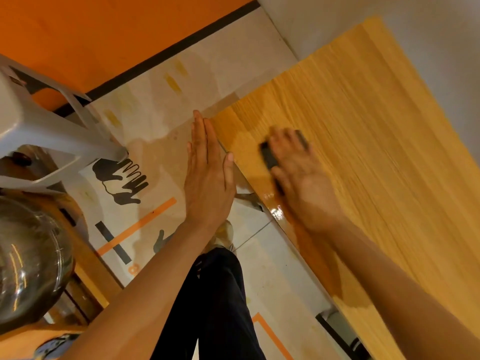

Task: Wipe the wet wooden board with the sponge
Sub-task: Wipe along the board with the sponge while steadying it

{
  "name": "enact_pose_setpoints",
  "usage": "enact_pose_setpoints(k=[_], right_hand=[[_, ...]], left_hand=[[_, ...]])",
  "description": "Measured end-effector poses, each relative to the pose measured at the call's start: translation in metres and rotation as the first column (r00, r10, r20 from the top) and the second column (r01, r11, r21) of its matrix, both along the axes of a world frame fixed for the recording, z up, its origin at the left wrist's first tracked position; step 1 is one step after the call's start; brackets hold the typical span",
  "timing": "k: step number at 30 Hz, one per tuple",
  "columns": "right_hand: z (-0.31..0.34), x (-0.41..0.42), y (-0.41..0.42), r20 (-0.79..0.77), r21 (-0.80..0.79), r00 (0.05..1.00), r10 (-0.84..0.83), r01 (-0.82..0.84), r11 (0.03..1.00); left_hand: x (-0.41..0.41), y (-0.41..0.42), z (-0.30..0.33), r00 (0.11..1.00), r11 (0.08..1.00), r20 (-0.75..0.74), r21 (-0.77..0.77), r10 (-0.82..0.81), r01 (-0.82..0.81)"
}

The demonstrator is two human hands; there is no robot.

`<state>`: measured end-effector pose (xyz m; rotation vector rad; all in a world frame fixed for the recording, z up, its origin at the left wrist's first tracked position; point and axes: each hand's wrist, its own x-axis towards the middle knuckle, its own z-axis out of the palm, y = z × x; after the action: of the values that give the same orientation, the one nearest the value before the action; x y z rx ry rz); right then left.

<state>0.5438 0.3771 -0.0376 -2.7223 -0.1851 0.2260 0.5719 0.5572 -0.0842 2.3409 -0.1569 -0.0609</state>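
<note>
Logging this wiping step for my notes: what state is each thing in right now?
wooden board: wet patches and a shiny puddle near its left edge
sponge: dark, pressed flat on the board under the right hand
right hand: on the sponge, motion-blurred
left hand: fingers straight, at the board's edge, holding nothing
metal bowl: upright

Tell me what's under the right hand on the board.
A dark sponge shows beneath the right hand, on the wet wooden board. The hand covers most of the sponge.
</note>
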Motion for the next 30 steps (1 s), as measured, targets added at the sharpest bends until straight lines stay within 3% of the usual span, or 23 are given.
enact_pose_setpoints(k=[2, 4, 6, 8, 11, 13, 19, 27, 30], right_hand=[[0.0, -0.005, -0.04, 0.004, 0.004, 0.961, -0.275, 0.275, 0.961], [0.0, -0.012, -0.06, 0.024, 0.006, 0.826, -0.563, 0.563, 0.827], [-0.003, -0.014, -0.045, 0.036, 0.022, 0.711, -0.702, 0.702, 0.712], [-0.006, -0.014, -0.003, 0.058, 0.042, 0.75, -0.658, 0.657, 0.753], [-0.009, -0.031, 0.052, 0.098, 0.036, 0.93, -0.354, 0.353, 0.935], [-0.007, -0.055, 0.047, 0.047, 0.005, 0.974, -0.222, 0.222, 0.975], [-0.002, -0.131, 0.025, -0.048, -0.129, 0.967, -0.252, 0.244, 0.961], [-0.022, -0.01, 0.083, 0.095, -0.186, 0.982, -0.164, 0.18, 0.966], [-0.02, 0.034, 0.105, 0.094, -0.18, 0.99, -0.102, 0.118, 0.977]], left_hand=[[0.0, 0.001, -0.001, 1.0, 1.0, -0.005, -0.006, -0.006, 0.006], [0.0, 0.001, -0.002, 1.0, 0.999, -0.007, -0.032, -0.011, 0.01], [0.0, 0.0, -0.003, 1.0, 0.998, -0.008, -0.065, -0.011, 0.011], [0.001, 0.0, -0.003, 1.0, 0.996, -0.01, -0.087, -0.009, 0.008], [0.002, 0.001, -0.003, 1.0, 0.997, -0.009, -0.077, -0.016, 0.015], [0.001, 0.003, -0.003, 0.999, 0.997, -0.005, -0.061, -0.041, 0.041], [0.002, 0.01, 0.001, 0.996, 0.994, 0.001, -0.058, -0.09, 0.09], [0.007, 0.031, 0.001, 0.994, 0.981, -0.021, -0.166, -0.107, 0.102], [0.006, 0.042, 0.002, 0.996, 0.974, -0.074, -0.223, -0.052, 0.034]])
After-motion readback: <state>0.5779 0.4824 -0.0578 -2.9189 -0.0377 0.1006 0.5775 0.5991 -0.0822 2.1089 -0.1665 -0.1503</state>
